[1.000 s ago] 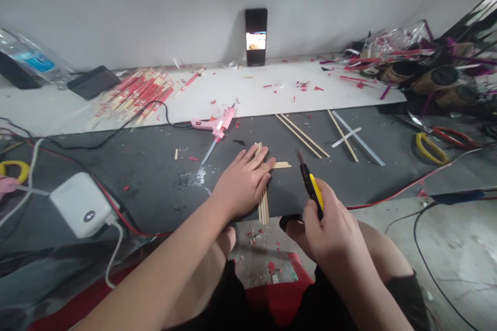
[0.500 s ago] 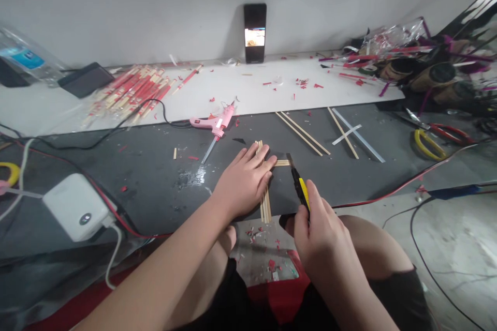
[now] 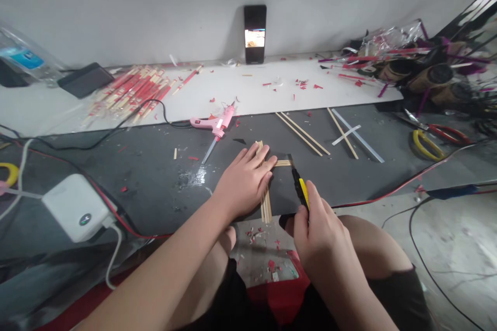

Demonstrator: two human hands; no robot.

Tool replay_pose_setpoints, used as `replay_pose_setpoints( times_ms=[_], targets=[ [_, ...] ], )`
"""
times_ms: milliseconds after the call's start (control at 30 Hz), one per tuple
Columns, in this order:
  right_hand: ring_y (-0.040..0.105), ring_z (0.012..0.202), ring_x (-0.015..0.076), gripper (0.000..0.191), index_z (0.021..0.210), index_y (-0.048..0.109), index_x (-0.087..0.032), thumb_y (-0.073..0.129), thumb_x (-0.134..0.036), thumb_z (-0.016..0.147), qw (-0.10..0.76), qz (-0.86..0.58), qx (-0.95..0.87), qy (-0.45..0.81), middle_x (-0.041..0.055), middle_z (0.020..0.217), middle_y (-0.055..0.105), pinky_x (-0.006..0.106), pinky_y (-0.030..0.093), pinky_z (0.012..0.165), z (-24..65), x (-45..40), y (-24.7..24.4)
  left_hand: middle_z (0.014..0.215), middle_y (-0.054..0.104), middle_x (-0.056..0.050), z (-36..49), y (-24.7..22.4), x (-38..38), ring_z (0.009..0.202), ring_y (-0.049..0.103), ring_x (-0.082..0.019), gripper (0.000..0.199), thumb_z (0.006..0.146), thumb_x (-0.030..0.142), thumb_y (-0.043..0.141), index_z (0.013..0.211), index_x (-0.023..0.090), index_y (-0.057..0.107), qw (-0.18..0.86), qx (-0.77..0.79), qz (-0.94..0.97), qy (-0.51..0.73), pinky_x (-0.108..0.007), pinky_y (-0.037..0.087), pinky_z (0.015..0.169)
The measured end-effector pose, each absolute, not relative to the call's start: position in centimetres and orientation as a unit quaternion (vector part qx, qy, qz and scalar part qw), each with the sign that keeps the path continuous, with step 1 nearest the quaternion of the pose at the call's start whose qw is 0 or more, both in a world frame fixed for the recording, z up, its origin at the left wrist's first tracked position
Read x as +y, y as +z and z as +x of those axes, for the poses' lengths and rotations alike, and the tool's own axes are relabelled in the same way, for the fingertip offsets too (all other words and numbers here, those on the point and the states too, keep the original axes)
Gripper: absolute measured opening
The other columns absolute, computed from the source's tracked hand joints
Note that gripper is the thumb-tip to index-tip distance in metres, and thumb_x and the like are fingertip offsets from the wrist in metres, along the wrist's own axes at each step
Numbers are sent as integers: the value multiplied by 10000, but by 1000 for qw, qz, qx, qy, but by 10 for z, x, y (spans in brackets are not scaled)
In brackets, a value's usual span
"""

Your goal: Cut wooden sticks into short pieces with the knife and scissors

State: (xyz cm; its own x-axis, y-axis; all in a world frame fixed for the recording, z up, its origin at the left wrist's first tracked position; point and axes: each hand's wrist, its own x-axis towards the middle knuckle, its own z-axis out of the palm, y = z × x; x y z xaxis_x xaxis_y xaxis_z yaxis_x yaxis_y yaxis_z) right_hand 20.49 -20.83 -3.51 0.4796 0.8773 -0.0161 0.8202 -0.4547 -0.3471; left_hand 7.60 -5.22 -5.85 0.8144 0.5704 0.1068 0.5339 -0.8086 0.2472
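Note:
My left hand (image 3: 246,178) lies flat with fingers stretched out, pressing down on a bundle of wooden chopsticks (image 3: 265,208) that runs toward the table's near edge. From under its fingertips, short stick ends (image 3: 282,163) stick out sideways to the right. My right hand (image 3: 320,222) is closed around a yellow and black utility knife (image 3: 302,190). The knife's blade is at the tips of those short ends; whether it touches them I cannot tell. Beyond the hands, two loose chopsticks (image 3: 305,132) lie on the dark grey table (image 3: 229,126).
A pink glue gun (image 3: 216,123) lies left of the hands, its cord running left. Wrapped chopsticks (image 3: 132,90) are piled behind it. A phone (image 3: 255,36) leans on the wall. Scissors (image 3: 438,137), a glue stick (image 3: 359,134) and rolls (image 3: 433,77) lie right; a white power bank (image 3: 77,207) sits left.
The knife blade has shifted very slightly to the right at the stick ends. My left hand and the bundle have stayed in place.

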Motion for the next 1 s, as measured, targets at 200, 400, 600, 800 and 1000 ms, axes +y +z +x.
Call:
replay_pose_setpoints(
  times_ms=[200,400,600,800,1000],
  targets=[
    [740,770,270,553,1537,405,-80,328,-229,1010,131,-852,-495,104,203,1133,734,357,555,611,206,-207,-42,1664,387,-104,76,-58,-52,1575,270,-297,501,1107,359,286,1510,183,526,108,294,946,87,-511,287,1271],
    [663,569,202,614,1589,333,-85,330,-211,988,101,-836,-533,83,57,726,693,280,483,522,209,-208,-52,1671,377,-96,77,-60,-52,1578,261,-296,506,1105,356,281,1520,189,515,115,298,944,83,-526,294,1269],
    [648,515,217,635,1598,355,-98,350,-212,974,73,-843,-523,102,32,647,678,301,480,518,212,-203,-49,1676,366,-93,77,-59,-52,1583,247,-299,523,1109,410,280,1530,200,510,120,304,942,77,-533,287,1270],
    [643,526,229,675,1602,372,-112,431,-212,937,60,-850,-503,147,44,638,677,301,463,536,216,-195,-38,1681,352,-112,77,-57,-54,1588,228,-315,539,1104,445,314,1542,188,495,109,299,945,75,-539,256,1276],
    [633,531,218,689,1605,359,-106,445,-201,928,55,-851,-499,154,45,641,667,292,453,548,216,-193,-36,1686,342,-100,77,-56,-55,1588,221,-336,523,1104,464,304,1556,271,482,104,289,949,73,-561,271,1260]
  ],
)
